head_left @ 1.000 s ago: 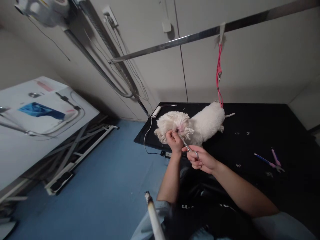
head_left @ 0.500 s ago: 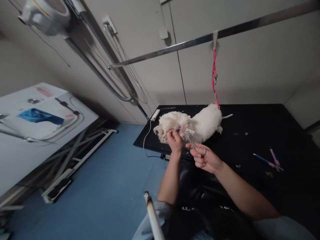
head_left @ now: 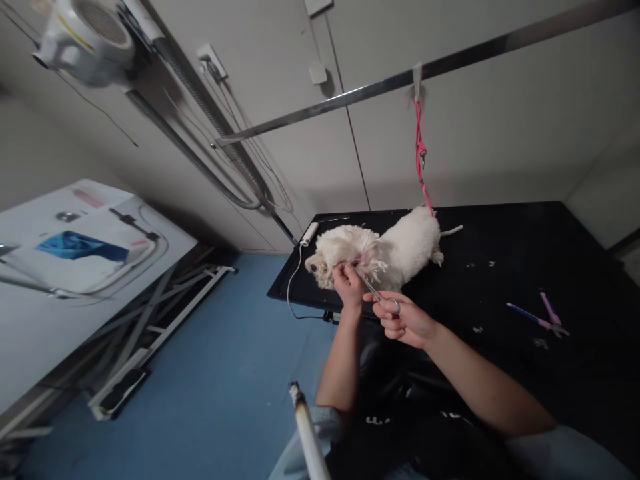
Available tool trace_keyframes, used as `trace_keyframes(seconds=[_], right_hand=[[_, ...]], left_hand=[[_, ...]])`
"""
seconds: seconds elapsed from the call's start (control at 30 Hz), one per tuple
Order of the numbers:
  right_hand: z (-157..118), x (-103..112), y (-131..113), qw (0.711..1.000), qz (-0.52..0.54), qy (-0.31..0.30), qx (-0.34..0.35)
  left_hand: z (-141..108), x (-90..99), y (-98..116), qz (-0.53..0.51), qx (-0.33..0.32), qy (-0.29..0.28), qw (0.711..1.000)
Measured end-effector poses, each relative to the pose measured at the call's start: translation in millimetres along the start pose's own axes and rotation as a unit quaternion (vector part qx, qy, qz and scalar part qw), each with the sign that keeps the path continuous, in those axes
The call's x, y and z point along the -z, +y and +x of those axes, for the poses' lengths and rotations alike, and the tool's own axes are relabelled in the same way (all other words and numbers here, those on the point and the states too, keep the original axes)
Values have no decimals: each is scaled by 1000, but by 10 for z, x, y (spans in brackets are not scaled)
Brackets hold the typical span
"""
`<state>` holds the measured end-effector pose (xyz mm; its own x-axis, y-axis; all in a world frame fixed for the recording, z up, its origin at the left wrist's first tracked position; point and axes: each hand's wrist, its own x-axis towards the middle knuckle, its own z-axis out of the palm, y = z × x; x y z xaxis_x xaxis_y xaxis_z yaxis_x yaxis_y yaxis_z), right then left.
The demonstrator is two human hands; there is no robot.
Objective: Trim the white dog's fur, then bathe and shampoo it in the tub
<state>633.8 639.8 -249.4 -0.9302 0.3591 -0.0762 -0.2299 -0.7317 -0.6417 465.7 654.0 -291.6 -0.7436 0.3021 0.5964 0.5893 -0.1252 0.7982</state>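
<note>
A white, curly-coated dog [head_left: 410,243] lies on the black grooming table [head_left: 480,233], its head to the left. My left hand [head_left: 349,283] is closed at the side of the head, pinching the ear flap [head_left: 343,250], and the pink inside of the ear shows. In my right hand [head_left: 400,319] are slim scissor-handled metal forceps [head_left: 369,285], with a finger ring near my fingers. Their tips reach the ear opening beside my left fingers; whether the jaws are closed is too small to tell.
A white corded clipper [head_left: 309,233] lies by the table's left edge. Pink-and-blue nail clippers [head_left: 543,320] and hair tufts lie at right. A pink leash [head_left: 419,147] hangs from the metal bar [head_left: 345,99]. A burning cigarette [head_left: 309,433] juts into the foreground.
My right hand and the forceps have shifted slightly left, closer to my left hand, with the tips further toward the ear opening. The view has tilted a little.
</note>
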Motion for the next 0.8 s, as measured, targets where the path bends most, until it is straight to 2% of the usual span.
trace_keyframes(seconds=[0.27,0.43,0.67,0.8], right_hand=[[150,-62,-21,999,-20,43,-27],[16,-163,73,999,-26,36,-6],[-126,9,-41,998,63,-3,18],[-100,39,-121,998,57,15,32]], left_hand=[[22,57,-47,11,-15,11,1000],[67,38,1,-21,-29,-14,999],[47,-77,178,-74,-78,-45,993],[60,-100,225,-88,-94,-64,990]])
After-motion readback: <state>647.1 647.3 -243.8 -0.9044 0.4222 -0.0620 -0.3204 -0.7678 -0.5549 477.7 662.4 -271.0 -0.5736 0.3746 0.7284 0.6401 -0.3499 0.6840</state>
